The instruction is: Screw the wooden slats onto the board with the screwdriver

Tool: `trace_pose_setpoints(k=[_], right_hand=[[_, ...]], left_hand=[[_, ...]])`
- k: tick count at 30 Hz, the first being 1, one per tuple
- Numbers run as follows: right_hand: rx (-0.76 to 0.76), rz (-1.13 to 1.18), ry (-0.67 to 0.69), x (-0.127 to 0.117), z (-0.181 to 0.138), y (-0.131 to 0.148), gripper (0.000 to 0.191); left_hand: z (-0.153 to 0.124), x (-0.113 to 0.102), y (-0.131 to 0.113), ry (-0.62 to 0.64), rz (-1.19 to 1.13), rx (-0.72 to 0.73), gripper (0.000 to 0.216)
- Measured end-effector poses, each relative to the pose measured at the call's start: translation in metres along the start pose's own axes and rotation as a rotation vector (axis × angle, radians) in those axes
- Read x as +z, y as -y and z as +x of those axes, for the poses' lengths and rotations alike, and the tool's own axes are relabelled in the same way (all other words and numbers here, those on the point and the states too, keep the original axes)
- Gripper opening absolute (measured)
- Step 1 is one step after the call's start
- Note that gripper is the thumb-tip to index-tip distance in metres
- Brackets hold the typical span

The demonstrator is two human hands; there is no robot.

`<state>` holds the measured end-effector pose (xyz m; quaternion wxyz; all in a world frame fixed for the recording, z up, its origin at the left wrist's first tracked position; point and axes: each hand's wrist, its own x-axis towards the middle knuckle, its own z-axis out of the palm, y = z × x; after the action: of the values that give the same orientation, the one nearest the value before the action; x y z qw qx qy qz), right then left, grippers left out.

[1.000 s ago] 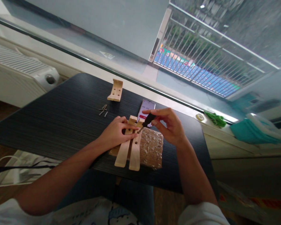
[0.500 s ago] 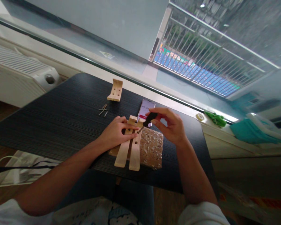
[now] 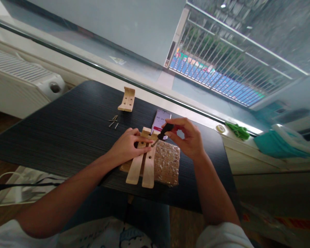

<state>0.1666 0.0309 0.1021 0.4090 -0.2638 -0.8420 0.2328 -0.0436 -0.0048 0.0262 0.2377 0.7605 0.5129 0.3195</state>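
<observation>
Two pale wooden slats point(image 3: 142, 165) lie side by side on a bubble-wrapped board point(image 3: 166, 162) near the front edge of the black table point(image 3: 67, 134). My left hand point(image 3: 125, 146) presses down on the slats' far end, fingers closed over the wood. My right hand point(image 3: 187, 137) pinches a small screwdriver point(image 3: 163, 132) with a black handle. Its tip slants down to a hole at the top of the right slat, beside my left fingertips.
A third wooden piece point(image 3: 126, 99) lies further back, with several loose screws point(image 3: 114, 121) near it. A phone point(image 3: 160, 121) with a lit screen lies just behind the slats. A radiator point(image 3: 20, 79) stands at left, and green cloth point(image 3: 237, 131) on the sill at right.
My right hand's fingers have shifted slightly round the screwdriver handle. The left hand and the slats have stayed put.
</observation>
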Motion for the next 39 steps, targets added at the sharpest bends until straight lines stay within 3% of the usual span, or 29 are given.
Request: trace_pose_setpoints(k=[29,39], right_hand=[[-0.103,-0.036,-0.092,0.0071,0.0023,-0.0029,0.023],[-0.124,-0.059,-0.041,0.0034,0.0013,-0.0022,0.026]], left_hand=[[0.0004,-0.0009,-0.0015,0.007,-0.009,-0.019,0.029],[0.0009,-0.0010,-0.0021,0.012,0.001,-0.012,0.029]])
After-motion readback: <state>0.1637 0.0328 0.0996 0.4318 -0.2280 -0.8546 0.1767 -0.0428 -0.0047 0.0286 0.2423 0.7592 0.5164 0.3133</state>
